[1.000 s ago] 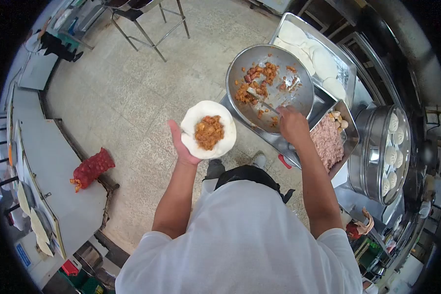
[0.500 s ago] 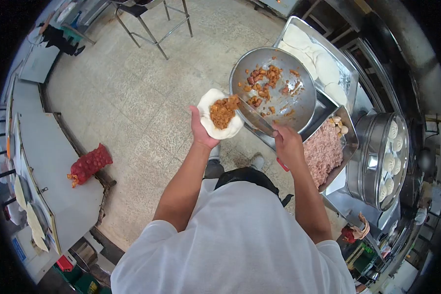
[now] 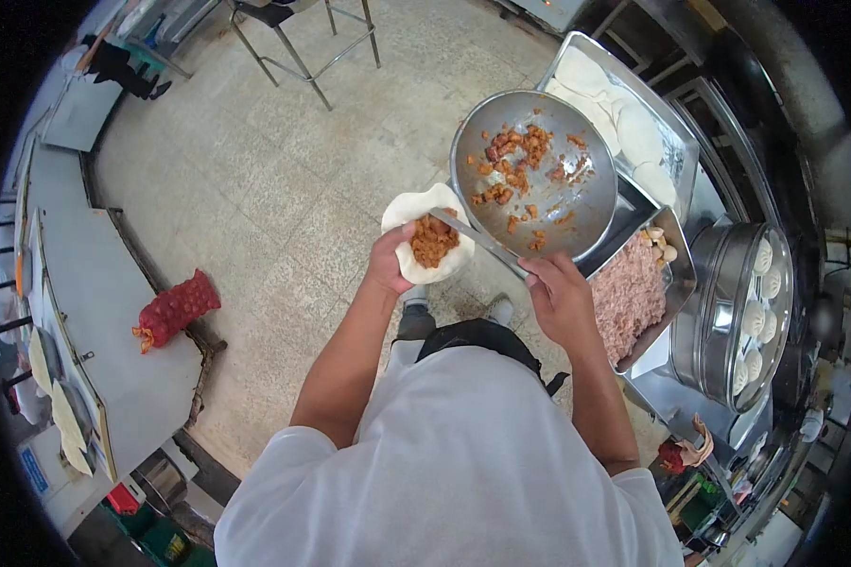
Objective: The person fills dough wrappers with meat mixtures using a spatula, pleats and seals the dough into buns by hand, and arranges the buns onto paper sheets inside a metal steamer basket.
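Dough wrapper (image 3: 402,206), seen in the head view, lies face up in the person's left hand (image 3: 386,263), in front of the body and just left of the big metal bowl (image 3: 584,231). It is nearly round with a wavy rim, so no clear long axis can be told; its open side faces the camera. A mound of brown filling (image 3: 432,248) sits at its middle. The left thumb is over the wrapper's left edge, holding it, while the other fingers are mostly hidden underneath.

The right hand (image 3: 560,298) has its fingers closed on the near end of a flat metal spatula (image 3: 482,242). The spatula's long axis runs slantwise from that hand up and left, its tip at the filling.

More filling (image 3: 511,180) is scattered in the bowl. Behind the bowl a tray (image 3: 676,151) carries flat dough rounds (image 3: 639,132). Nearer the right forearm, a pan (image 3: 677,248) holds pink minced meat (image 3: 624,307), and beside it stands a steamer (image 3: 698,317) with pleated buns (image 3: 754,318). Off to the left, a red net sack (image 3: 180,309) is by a counter (image 3: 128,354).
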A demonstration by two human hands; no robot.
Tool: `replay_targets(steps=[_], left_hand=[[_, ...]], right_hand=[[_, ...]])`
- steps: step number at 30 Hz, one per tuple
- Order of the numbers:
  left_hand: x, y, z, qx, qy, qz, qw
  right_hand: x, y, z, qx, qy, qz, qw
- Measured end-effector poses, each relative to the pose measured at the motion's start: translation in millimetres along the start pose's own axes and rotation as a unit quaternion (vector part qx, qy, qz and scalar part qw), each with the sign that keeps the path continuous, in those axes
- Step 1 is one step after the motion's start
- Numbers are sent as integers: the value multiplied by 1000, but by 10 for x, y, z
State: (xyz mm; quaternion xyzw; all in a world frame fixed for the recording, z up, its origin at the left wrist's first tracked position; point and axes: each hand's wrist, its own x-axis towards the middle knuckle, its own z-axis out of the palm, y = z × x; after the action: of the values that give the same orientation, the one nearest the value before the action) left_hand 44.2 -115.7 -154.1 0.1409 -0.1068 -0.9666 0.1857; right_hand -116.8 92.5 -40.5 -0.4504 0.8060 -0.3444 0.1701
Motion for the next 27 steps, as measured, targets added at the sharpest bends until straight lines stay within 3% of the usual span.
replay_targets(steps=[2, 8, 11, 17, 24, 27], left_hand=[[3, 10, 71, -2, -4, -19, 1000], [42, -70, 206, -32, -1, 26, 999], [48, -98, 321, -79, 26, 61, 995], [52, -133, 574, -54, 147, 127, 979], [27, -123, 661, -85, 121, 134, 980], [19, -122, 682, -53, 97, 153, 982]], right_hand=[[21, -8, -9, -33, -22, -55, 998], [-47, -42, 7, -83, 9, -72, 994], [-79, -118, -10, -47, 83, -70, 993], [-196, -120, 104, -131, 96, -112, 980], [-246, -86, 57, -141, 103, -148, 973], [-226, -32, 27, -205, 120, -169, 957]])
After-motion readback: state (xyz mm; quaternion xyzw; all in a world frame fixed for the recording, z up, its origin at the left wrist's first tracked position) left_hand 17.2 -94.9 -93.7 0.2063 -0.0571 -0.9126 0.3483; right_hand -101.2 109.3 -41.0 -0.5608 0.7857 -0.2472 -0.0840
